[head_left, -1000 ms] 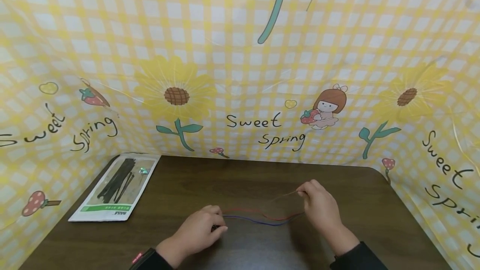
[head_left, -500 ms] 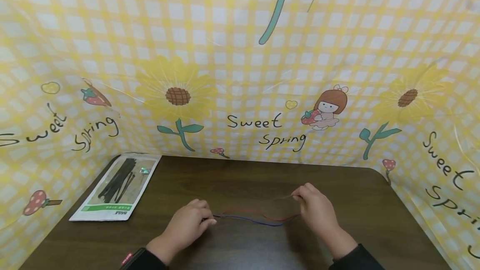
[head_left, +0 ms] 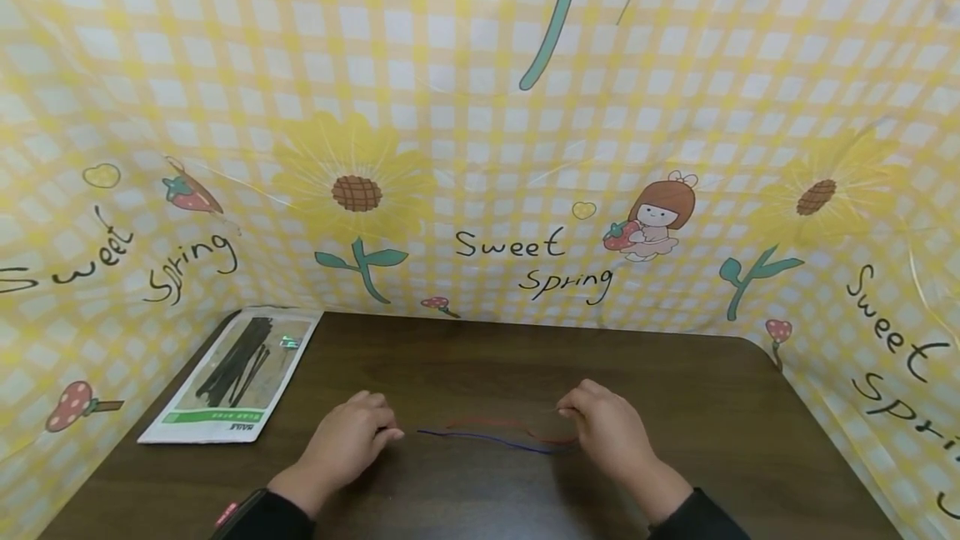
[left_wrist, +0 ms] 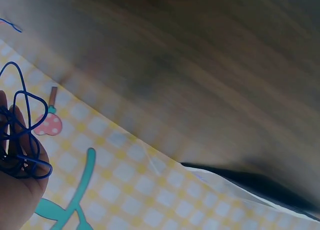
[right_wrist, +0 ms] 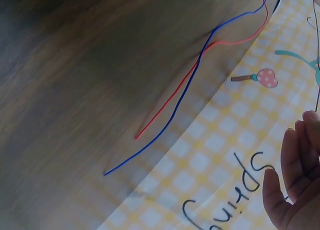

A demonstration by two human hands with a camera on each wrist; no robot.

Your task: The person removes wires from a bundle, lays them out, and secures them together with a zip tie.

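A blue wire and a red wire lie on the dark table, between my hands. In the right wrist view, the blue wire crosses the red wire. My left hand is left of their ends, apart from them. Its curled fingers hold a loose tangle of blue wire in the left wrist view. Over the wires' right ends, my right hand pinches a thin dark strand, which runs up to fingers at the frame's corner in the right wrist view.
A white packet with a green band and a clear window lies at the table's back left, dark strips showing inside. Yellow checked cloth hangs behind the table and along both sides.
My left hand has moved left, and the blue wire's left end now shows free of it on the table. My right hand has shifted left and slightly nearer.
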